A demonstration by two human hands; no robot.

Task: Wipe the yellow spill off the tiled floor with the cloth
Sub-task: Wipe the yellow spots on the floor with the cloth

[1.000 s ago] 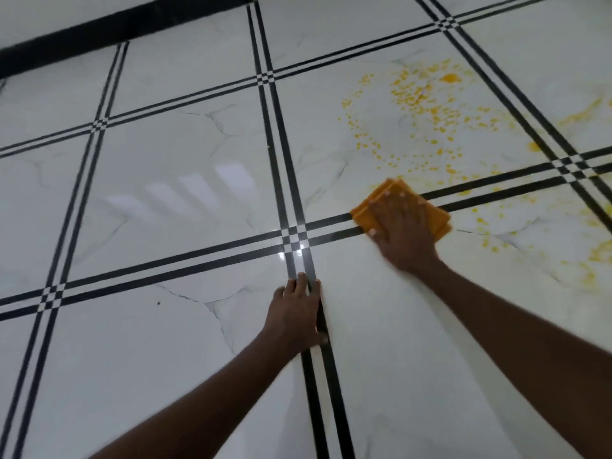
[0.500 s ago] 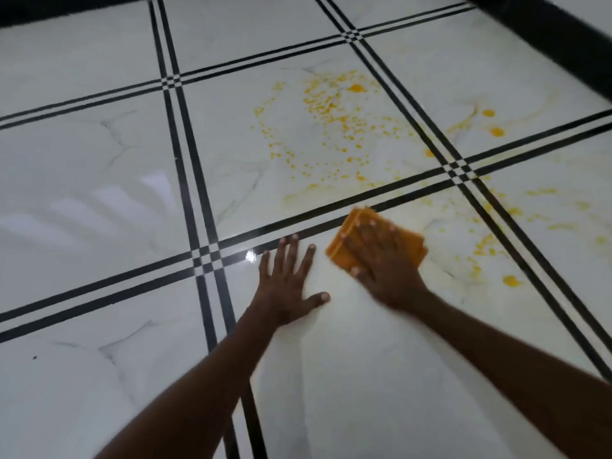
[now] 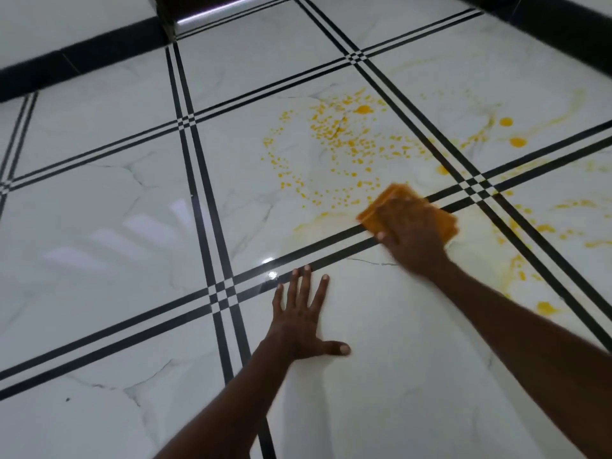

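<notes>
My right hand (image 3: 412,240) presses a folded orange cloth (image 3: 390,201) flat on the white tiled floor (image 3: 99,200), over a black double line between tiles. Yellow spill (image 3: 341,134) lies in many drops on the tile just beyond the cloth, with larger blobs and smears to the right (image 3: 516,142) and near my right forearm (image 3: 544,306). A faint yellow smear (image 3: 318,220) sits left of the cloth. My left hand (image 3: 303,321) rests flat on the floor with fingers spread, nearer to me and left of the cloth, holding nothing.
Black skirting (image 3: 66,71) runs along the wall at the far left, and another dark band (image 3: 546,24) at the far right. A bright strip at a dark corner (image 3: 205,14) sits at the top. Black double lines (image 3: 205,226) cross the floor in a grid.
The cloth and my right hand slid right and away along the black line toward the spill. My left hand shifted to a spread, flat position. The view has swung and now shows more spill on the right.
</notes>
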